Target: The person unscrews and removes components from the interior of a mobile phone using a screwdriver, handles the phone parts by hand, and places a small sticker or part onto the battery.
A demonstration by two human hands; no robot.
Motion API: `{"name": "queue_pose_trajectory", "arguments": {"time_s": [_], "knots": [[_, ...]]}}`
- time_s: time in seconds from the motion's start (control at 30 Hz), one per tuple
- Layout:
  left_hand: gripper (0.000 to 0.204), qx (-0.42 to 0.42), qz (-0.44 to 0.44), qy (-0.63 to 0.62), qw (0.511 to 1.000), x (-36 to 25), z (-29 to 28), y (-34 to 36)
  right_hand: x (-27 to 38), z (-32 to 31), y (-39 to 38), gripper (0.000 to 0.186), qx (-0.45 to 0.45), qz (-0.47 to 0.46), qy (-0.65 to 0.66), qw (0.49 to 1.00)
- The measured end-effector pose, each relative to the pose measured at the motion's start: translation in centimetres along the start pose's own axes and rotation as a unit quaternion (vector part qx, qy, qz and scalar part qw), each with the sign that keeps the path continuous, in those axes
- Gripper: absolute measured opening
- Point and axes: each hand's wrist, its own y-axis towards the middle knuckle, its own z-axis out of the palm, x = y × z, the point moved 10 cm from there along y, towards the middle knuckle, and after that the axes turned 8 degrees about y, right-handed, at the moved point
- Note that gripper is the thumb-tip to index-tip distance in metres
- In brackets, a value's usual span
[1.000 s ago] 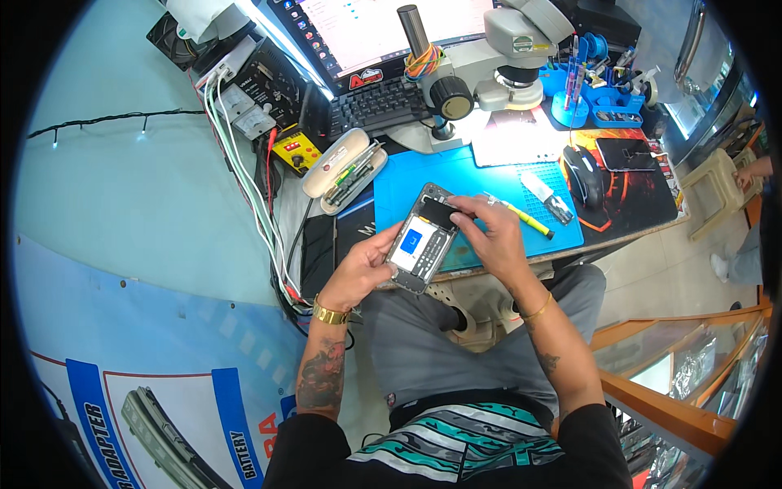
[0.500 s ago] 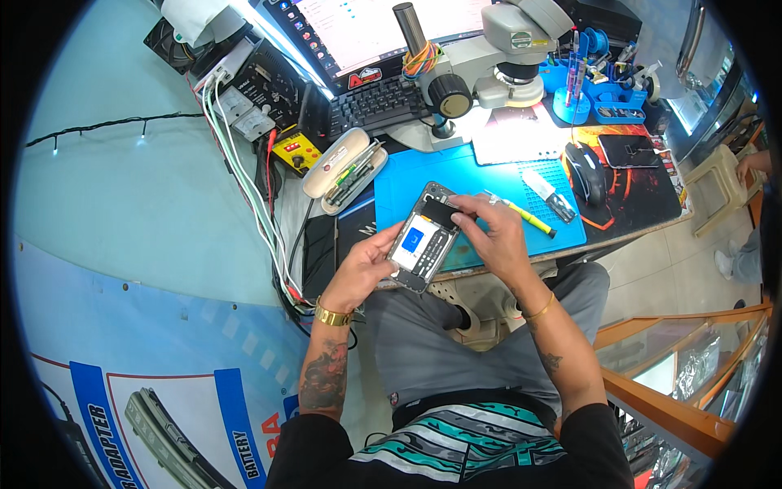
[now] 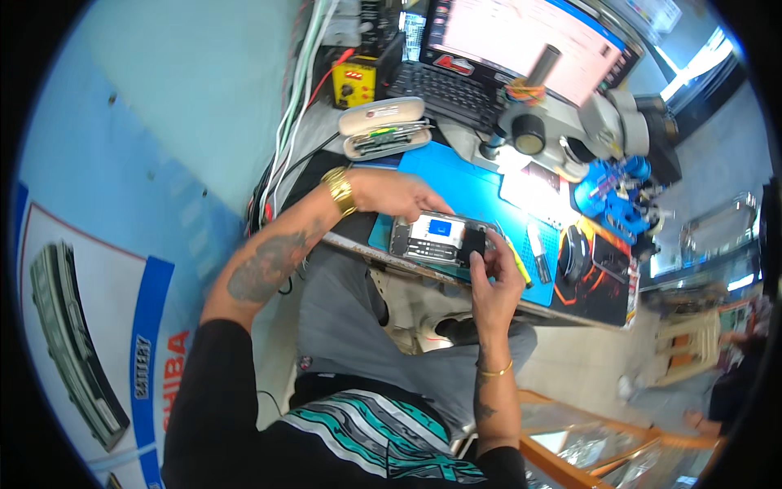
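An opened smartphone [image 3: 444,249], its back off and its battery with a blue patch showing, is held level above the front of the blue work mat [image 3: 456,175]. My left hand [image 3: 389,192] comes in over its far edge, thumb and fingers closed there and slightly blurred. At the phone's right end, my right hand [image 3: 501,281] grips the edge, the thumb against a black rectangular cover [image 3: 473,243]. Close beside the right fingers lies a yellow-green screwdriver [image 3: 521,269], partly hidden by them.
A case of tools [image 3: 387,134] sits open behind the mat. Farther back are a keyboard [image 3: 448,94], a monitor [image 3: 521,41] and a microscope [image 3: 611,126]. A mouse [image 3: 574,254] and a dark phone [image 3: 609,259] lie at the right. A yellow-fronted power supply [image 3: 354,84] stands back left.
The view has swung, shifting the bench. The phone has turned from upright slant to lengthwise across. My left hand has gone from its lower left side to its far edge.
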Motion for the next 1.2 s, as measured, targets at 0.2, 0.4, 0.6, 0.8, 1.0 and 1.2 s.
{"name": "queue_pose_trajectory", "arguments": {"time_s": [0.2, 0.4, 0.6, 0.8, 1.0, 1.2], "knots": [[0.067, 0.078, -0.004, -0.063, 0.995, 0.8, -0.3, 1.8, 0.1, 0.3, -0.6, 0.049, 0.03, 0.015, -0.001, 0.999], [0.057, 0.028, -0.028, -0.089, 0.995, 1.0, -1.1, 0.8, 0.5, 0.4, -0.5, 0.049, 0.022, 0.018, 0.001, 1.0], [0.049, -0.078, -0.05, -0.008, 0.996, 0.5, -3.3, 0.2, 0.2, 0.1, 0.0, 0.053, 0.019, 0.018, -0.003, 1.0], [0.066, -0.224, 0.001, 0.284, 0.932, -1.1, 0.5, -2.2, 1.4, -1.6, 0.9, 0.053, 0.079, 0.031, -0.065, 0.994], [0.083, -0.344, -0.032, 0.314, 0.884, -1.6, 2.8, -2.7, -0.1, -8.1, 2.7, 0.027, 0.033, -0.025, -0.393, 0.918], [0.069, -0.403, 0.074, 0.281, 0.868, -4.4, 3.0, -2.3, -1.1, -6.8, 3.3, 0.022, 0.082, 0.0, -0.433, 0.898]]}}
